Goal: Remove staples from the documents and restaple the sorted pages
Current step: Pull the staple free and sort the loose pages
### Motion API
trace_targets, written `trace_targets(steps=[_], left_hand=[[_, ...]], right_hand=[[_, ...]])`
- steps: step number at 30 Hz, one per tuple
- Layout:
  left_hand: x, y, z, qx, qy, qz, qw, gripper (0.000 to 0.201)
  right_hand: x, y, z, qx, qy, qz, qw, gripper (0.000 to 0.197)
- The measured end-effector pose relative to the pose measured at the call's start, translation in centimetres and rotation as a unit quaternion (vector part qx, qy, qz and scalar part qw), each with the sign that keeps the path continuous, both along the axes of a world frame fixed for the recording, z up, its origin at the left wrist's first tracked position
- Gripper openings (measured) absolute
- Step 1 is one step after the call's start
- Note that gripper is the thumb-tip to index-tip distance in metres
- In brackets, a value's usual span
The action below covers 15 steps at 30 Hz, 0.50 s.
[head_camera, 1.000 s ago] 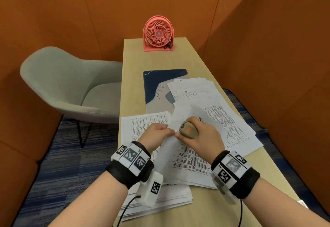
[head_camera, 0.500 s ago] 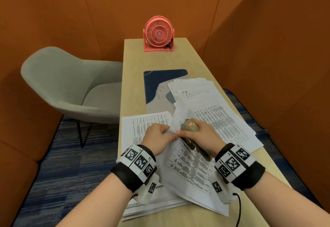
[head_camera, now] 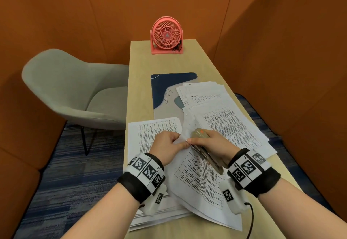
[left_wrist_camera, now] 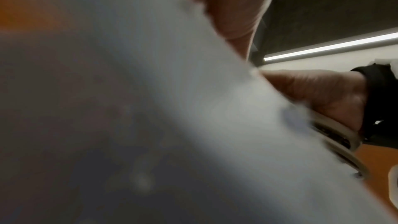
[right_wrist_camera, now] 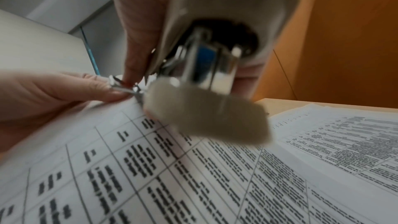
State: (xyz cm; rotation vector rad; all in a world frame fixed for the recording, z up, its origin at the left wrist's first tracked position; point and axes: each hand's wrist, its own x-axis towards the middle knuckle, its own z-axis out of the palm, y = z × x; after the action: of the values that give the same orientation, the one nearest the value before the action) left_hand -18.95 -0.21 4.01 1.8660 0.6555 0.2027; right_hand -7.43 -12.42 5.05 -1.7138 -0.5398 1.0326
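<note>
Since a second ago my right hand (head_camera: 212,144) has tipped the beige stapler (head_camera: 201,135) down onto the lifted document (head_camera: 199,178), well in front of the pink fan (head_camera: 166,35). It grips the stapler; my left hand (head_camera: 167,146) pinches the corner. If that pinch slips, the printed sheet could tear.

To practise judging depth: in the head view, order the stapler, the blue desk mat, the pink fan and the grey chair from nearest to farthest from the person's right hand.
1. stapler: gripped in the right hand.
2. blue desk mat: ahead, mid-table.
3. pink fan and grey chair: too close to call; fan at the table's far end, chair off to the left.
</note>
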Motion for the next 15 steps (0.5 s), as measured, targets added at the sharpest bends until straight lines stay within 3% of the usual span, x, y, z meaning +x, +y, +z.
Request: trace_targets(steps=[5, 7, 9, 12, 15], left_hand=[[-0.2, -0.1, -0.1, -0.002, -0.028, -0.009, 1.0, 0.028], [-0.2, 0.0, -0.2, -0.031, -0.041, -0.01, 0.999, 0.034], [-0.3, 0.1, -0.2, -0.069, -0.051, -0.014, 0.996, 0.04], [-0.2, 0.2, -0.1, -0.107, -0.05, 0.0, 0.993, 0.028], [-0.1, 0.2, 0.0, -0.125, -0.045, 0.007, 0.991, 0.021]], right_hand=[[0.4, 0.0, -0.4, 0.0, -0.037, 0.008, 0.999, 0.019], [0.4, -0.1, -0.5, 0.004, -0.043, 0.005, 0.999, 0.017], [0.6, -0.1, -1.0, 0.015, -0.068, -0.003, 0.998, 0.027], [0.8, -0.2, -1.4, 0.019, -0.13, -0.011, 0.991, 0.043], [0.8, -0.3, -0.9, 0.018, -0.172, -0.002, 0.985, 0.034]])
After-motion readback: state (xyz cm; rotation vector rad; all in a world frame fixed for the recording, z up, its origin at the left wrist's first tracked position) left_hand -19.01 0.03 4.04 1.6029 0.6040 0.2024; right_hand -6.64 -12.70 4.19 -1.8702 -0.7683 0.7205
